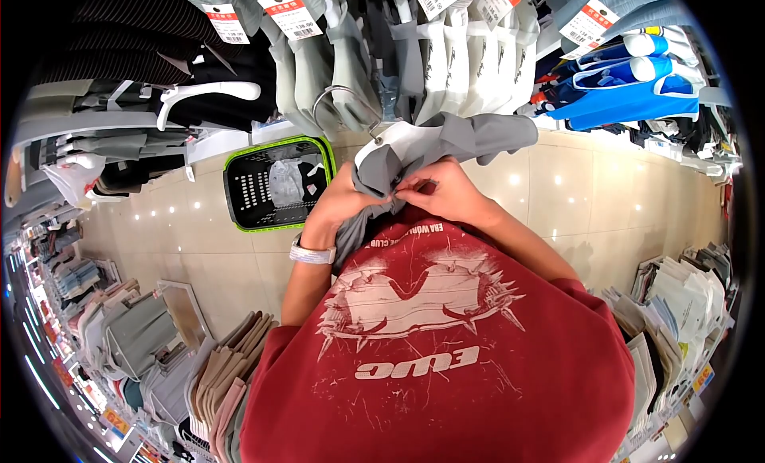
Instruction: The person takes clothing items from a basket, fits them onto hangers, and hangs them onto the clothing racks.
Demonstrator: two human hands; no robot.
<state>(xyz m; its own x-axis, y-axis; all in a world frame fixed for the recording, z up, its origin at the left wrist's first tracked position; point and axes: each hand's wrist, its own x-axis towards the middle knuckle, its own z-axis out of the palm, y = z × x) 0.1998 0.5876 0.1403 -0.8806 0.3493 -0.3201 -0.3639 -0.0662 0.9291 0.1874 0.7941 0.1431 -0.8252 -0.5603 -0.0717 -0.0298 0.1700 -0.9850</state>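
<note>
A grey collared shirt (462, 136) hangs on a white hanger (402, 136) in front of my chest, the hanger's metal hook pointing up toward the rack. My left hand (351, 196), with a pale band at the wrist, pinches the shirt's front just below the collar. From the other side my right hand (446, 190) is closed on the same front edge, fingertips close to those of the left. Whatever small part lies between the fingertips is too small to make out. The shirt's lower part drapes down by my left forearm.
A black basket with a green rim (231, 216) stands on the tiled floor, a pale item inside. Ahead hang white shirts (478, 64) and blue garments (629, 96) with price tags. An empty white hanger (207, 91) sticks out at the left. Folded-looking trousers (227, 375) hang behind.
</note>
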